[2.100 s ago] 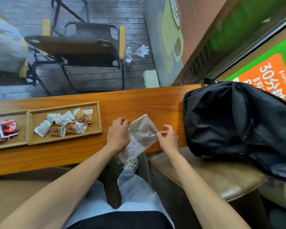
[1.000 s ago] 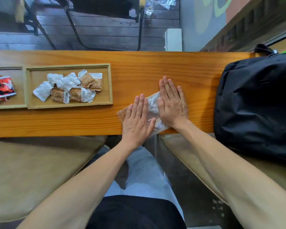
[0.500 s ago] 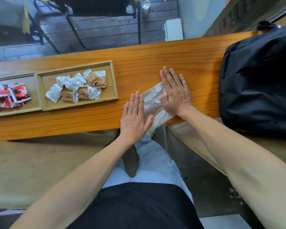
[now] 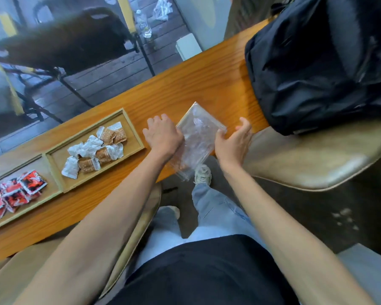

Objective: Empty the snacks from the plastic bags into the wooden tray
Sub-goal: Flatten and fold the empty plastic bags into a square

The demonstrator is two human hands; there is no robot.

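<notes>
A clear plastic bag (image 4: 197, 137) lies flat on the wooden counter (image 4: 185, 84), its near end hanging over the counter's edge. The left hand (image 4: 163, 135) rests palm down on the bag's left side, fingers loosely curled, pressing rather than pinching. The right hand (image 4: 233, 142) stands on edge against the bag's right side, fingers spread and touching its border, gripping nothing. To the left sits the wooden tray (image 4: 136, 130): its right compartment holds brown-and-white snack packets (image 4: 97, 148), its left compartment red packets (image 4: 13, 192). A black backpack (image 4: 321, 62) rests on the counter's right end, near the right hand but apart from it.
</notes>
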